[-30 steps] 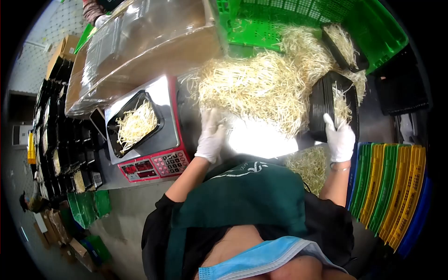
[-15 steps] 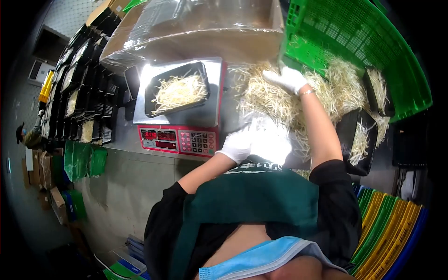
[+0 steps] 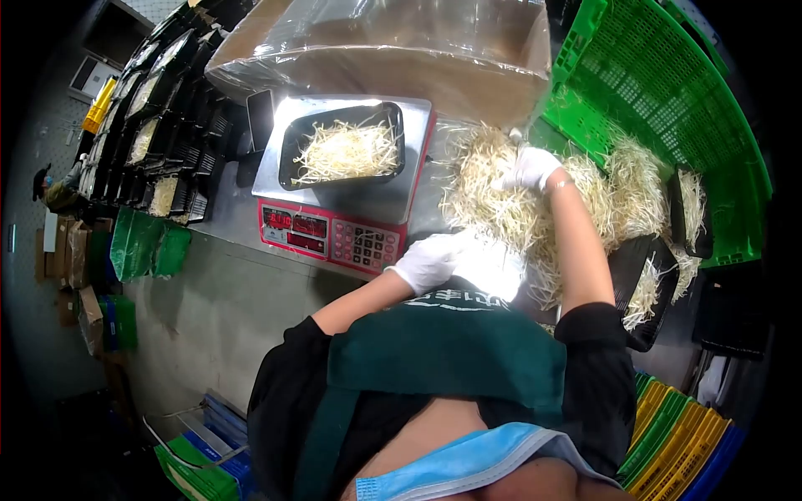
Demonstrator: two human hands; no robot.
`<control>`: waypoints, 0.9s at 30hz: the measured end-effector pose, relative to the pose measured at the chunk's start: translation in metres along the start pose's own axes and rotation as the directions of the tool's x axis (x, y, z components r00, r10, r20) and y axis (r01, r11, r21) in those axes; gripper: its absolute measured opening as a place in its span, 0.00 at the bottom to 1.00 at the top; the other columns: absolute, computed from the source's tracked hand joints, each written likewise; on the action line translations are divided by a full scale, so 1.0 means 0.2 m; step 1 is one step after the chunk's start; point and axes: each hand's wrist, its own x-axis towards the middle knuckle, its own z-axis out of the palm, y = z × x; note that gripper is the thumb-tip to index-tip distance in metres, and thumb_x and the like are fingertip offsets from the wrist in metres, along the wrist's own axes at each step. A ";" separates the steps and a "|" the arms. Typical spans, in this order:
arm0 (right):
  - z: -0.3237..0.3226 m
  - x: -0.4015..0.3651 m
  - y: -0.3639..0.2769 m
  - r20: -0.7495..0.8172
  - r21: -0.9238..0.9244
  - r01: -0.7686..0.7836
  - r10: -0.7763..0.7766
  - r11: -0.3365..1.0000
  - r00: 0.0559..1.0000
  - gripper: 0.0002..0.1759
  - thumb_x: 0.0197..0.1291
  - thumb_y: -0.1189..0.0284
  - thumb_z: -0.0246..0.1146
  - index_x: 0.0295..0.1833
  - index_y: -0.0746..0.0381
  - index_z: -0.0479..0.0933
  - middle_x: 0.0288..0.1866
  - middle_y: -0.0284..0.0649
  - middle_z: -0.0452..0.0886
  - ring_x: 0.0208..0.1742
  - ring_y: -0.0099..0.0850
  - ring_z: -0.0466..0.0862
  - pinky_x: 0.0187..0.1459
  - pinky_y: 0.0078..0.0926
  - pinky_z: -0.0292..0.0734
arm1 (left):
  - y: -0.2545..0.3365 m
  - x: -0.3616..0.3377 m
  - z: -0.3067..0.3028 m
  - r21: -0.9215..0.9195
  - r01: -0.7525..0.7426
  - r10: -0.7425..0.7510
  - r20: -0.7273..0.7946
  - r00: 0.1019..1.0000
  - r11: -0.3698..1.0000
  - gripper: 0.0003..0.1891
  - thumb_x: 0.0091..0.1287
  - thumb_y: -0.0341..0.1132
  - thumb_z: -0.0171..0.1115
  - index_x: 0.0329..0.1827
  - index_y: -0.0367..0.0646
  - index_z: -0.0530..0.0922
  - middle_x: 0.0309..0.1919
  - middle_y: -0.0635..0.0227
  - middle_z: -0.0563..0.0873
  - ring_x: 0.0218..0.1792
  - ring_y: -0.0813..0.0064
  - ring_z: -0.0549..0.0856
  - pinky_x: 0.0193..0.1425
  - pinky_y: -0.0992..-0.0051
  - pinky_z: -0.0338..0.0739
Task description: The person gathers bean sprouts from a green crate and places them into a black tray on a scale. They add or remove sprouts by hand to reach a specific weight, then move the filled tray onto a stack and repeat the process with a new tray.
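My right hand [image 3: 533, 169], in a white glove, is on the pile of bean sprouts [image 3: 486, 185], its fingers curled down into the strands. My left hand [image 3: 428, 260], also gloved in white, is near the table's front edge beside a bright, glaring patch; its fingertips are washed out there. A black tray of sprouts [image 3: 347, 153] lies on the silver plate of the red scale [image 3: 322, 234], left of both hands. Two more black trays with sprouts, one tilted [image 3: 647, 288] and one upright [image 3: 692, 209], stand right of the pile.
A large box lined with clear plastic [image 3: 384, 71] stands behind the scale. The green crate [image 3: 660, 92] is at the back right. Stacks of black trays [image 3: 180, 125] fill the left side. Another person [image 3: 60, 194] is at the far left. Colored crates [image 3: 677, 434] are stacked at lower right.
My right hand has gone from spread above the sprouts to curled down into them. The view has shifted, so the scale and crate appear further right. The tray remains on the scale.
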 end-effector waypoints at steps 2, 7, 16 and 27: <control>0.01 -0.12 -0.07 -0.007 -0.150 -0.134 0.135 0.979 0.991 0.73 0.26 0.45 0.79 0.73 0.76 0.50 0.56 0.60 0.77 0.54 0.45 0.82 0.56 0.30 0.75 | 0.08 -0.05 -0.10 -0.290 -0.055 0.025 -0.105 0.994 0.955 0.18 0.72 0.32 0.50 0.64 0.39 0.71 0.44 0.57 0.86 0.46 0.64 0.85 0.51 0.70 0.78; 0.13 -0.25 0.02 -0.300 -0.093 -0.050 0.020 0.994 0.954 0.70 0.27 0.45 0.79 0.75 0.64 0.53 0.55 0.55 0.79 0.54 0.46 0.82 0.56 0.33 0.76 | 0.19 -0.21 -0.50 -0.502 -0.371 0.009 -0.585 0.811 0.781 0.17 0.71 0.24 0.52 0.62 0.30 0.72 0.53 0.56 0.82 0.54 0.68 0.81 0.63 0.76 0.70; 0.10 -0.16 0.01 -0.058 -0.153 -0.145 0.138 0.977 0.989 0.68 0.31 0.49 0.79 0.75 0.66 0.50 0.52 0.57 0.81 0.55 0.47 0.81 0.57 0.35 0.75 | -0.40 -0.18 -1.04 -0.688 -0.203 -0.299 -0.535 0.790 0.697 0.35 0.54 0.21 0.52 0.71 0.34 0.62 0.59 0.53 0.76 0.59 0.68 0.78 0.64 0.72 0.71; 0.00 -0.47 -0.02 -0.584 0.481 0.428 -0.084 0.765 0.808 0.44 0.48 0.86 0.67 0.72 0.63 0.58 0.68 0.39 0.69 0.64 0.29 0.74 0.64 0.27 0.73 | -0.32 -0.16 -0.92 -0.770 -0.250 -0.452 -0.569 0.687 0.587 0.42 0.38 0.17 0.44 0.67 0.36 0.67 0.57 0.63 0.76 0.55 0.71 0.76 0.52 0.80 0.75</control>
